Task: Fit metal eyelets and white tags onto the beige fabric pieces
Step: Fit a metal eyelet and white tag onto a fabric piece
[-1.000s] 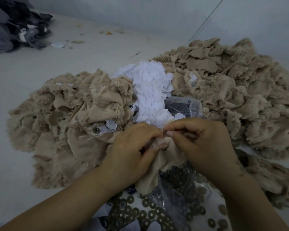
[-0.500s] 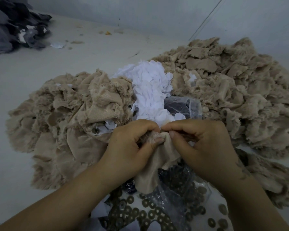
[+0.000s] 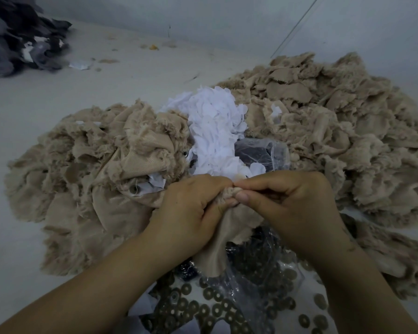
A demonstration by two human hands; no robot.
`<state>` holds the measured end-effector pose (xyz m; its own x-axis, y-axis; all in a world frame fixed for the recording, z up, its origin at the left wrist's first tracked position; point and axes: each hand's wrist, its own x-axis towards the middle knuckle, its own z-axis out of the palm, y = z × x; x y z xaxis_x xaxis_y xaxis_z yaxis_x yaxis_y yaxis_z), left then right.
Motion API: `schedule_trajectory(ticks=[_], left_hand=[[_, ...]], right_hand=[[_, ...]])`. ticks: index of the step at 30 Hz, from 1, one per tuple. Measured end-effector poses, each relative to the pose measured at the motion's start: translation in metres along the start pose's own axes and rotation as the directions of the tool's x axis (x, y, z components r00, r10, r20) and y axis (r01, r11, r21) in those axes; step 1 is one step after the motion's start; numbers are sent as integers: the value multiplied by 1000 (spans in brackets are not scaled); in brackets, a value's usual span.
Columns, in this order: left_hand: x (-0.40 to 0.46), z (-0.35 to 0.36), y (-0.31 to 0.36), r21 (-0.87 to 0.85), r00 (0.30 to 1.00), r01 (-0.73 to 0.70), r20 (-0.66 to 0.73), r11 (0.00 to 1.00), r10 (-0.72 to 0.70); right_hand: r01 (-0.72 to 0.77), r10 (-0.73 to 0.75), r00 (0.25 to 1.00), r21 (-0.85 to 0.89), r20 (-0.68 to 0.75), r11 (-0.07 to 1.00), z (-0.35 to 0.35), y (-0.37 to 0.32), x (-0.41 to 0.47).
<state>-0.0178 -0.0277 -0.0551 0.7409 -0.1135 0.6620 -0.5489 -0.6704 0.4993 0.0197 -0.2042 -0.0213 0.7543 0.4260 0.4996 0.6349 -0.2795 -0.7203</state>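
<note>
A frayed beige twill fabric piece (image 3: 229, 227) is bunched up between both hands over the near middle of the pale grey floor, its loose lower end hanging onto a crumpled clear plastic bag of dark metal ring eyelets (image 3: 256, 268). The left hand (image 3: 191, 213) has its grip clenched round the gathered top of the piece, thumb pressed on the fold. The right hand (image 3: 292, 206) pinches the same fold from the other side, forefinger and thumb tips meeting the left hand's; whether an eyelet or tag sits between them is hidden.

This looks like the fitting step itself: seating a small part through the cloth. The next move probably calls for firm, even thumb pressure while the fold is kept from slipping, then a look to confirm the part has seated.

More bronze-coloured ring eyelets (image 3: 210, 309) lie scattered at the near edge. Just beyond the hands sits a heap of small white fabric tags (image 3: 215, 131), flanked by mounds of beige pieces on the left (image 3: 101, 169) and right (image 3: 336, 121). Dark grey cloth scraps (image 3: 19, 42) lie at the far left corner.
</note>
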Motion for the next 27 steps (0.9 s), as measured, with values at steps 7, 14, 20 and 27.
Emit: schedule_trajectory(ticks=[7, 14, 20, 27], left_hand=[[-2, 1, -2, 28, 1000, -18, -1, 999, 18], [-2, 1, -4, 74, 998, -56, 14, 996, 55], [-4, 3, -4, 118, 997, -78, -11, 990, 80], [5, 1, -6, 102, 993, -36, 118, 994, 24]], right_hand=[[30, -30, 999, -20, -27, 999, 6, 3, 0], [50, -54, 997, -75, -51, 996, 8, 9, -2], [67, -73, 995, -85, -67, 994, 10, 10, -2], [-98, 100, 995, 97, -7, 990, 6, 8, 1]])
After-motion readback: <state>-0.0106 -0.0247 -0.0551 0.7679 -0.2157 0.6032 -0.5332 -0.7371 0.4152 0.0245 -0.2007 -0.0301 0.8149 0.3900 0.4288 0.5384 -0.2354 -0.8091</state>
